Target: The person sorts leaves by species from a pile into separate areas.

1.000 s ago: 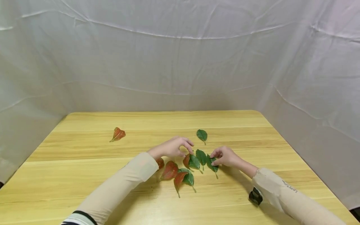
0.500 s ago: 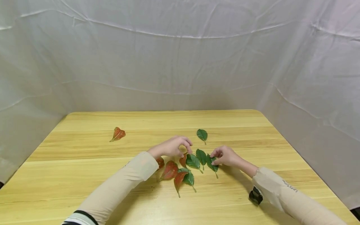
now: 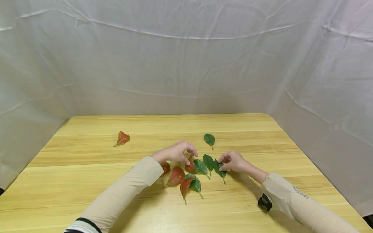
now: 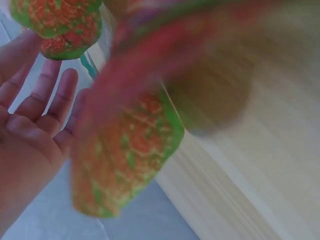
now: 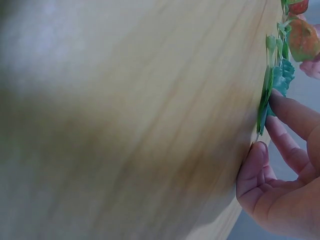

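My left hand (image 3: 176, 152) is over a red leaf (image 3: 190, 166) in the head view, thumb and index finger apart on either side of its upper part. In the left wrist view its thumb meets the edge of a mottled red leaf (image 4: 55, 15), and the other fingers are loosely extended. My right hand (image 3: 237, 161) holds a dark green leaf (image 3: 220, 171) by its edges, thumb nearer and index finger farther. Between the hands lie two more green leaves (image 3: 200, 166) (image 3: 208, 161). A large blurred red leaf (image 4: 125, 150) partly covers the left wrist view.
Nearer on the wooden table (image 3: 233, 207) are a red leaf (image 3: 176, 176), another red leaf (image 3: 186, 185) overlapping a green leaf (image 3: 196, 185), and one red leaf (image 3: 165, 168) partly behind my left wrist. Farther back lie a green leaf (image 3: 209, 139) and a red leaf (image 3: 122, 138).
My left hand has shifted slightly left. The red leaf beneath it slid left and flattened, showing more of its face; the green leaf beside it shows more too. My right hand stayed put.
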Demonstrator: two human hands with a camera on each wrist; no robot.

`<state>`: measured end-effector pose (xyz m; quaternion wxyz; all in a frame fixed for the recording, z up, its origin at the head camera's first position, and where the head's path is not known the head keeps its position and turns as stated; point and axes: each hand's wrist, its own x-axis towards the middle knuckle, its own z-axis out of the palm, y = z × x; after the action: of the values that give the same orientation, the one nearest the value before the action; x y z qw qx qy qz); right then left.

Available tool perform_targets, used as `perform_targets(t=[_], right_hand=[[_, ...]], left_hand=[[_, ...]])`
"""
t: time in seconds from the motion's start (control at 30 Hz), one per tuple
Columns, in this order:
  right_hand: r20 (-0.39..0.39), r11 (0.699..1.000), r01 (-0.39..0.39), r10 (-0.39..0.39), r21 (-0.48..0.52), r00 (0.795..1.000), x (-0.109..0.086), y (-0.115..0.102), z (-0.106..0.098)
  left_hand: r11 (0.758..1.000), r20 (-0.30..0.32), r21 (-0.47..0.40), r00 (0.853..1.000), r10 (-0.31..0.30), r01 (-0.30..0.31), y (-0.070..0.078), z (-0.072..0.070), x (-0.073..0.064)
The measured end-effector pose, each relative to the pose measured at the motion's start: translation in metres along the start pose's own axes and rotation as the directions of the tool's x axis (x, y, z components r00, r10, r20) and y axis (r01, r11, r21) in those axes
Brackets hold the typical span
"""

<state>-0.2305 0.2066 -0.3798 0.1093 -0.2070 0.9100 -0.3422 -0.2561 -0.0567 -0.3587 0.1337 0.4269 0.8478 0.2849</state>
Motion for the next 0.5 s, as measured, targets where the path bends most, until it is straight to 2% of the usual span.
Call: perform_targets(t=[0.17,0.5], right_hand=[[-0.003,1.000,0.000,0.000,-0.003,1.000,0.000,0.000,0.000],[-0.006,1.000,0.008,-0.008,-0.010,1.000,0.000,-0.002,0.000]], left_hand=[[0.997,0.030,-0.040,0.997,-0.065,0.066,-0.002,-0.001,-0.004],[0.996,0.042,-0.024,0.995,-0.089,0.090,-0.011,0.000,-0.007]])
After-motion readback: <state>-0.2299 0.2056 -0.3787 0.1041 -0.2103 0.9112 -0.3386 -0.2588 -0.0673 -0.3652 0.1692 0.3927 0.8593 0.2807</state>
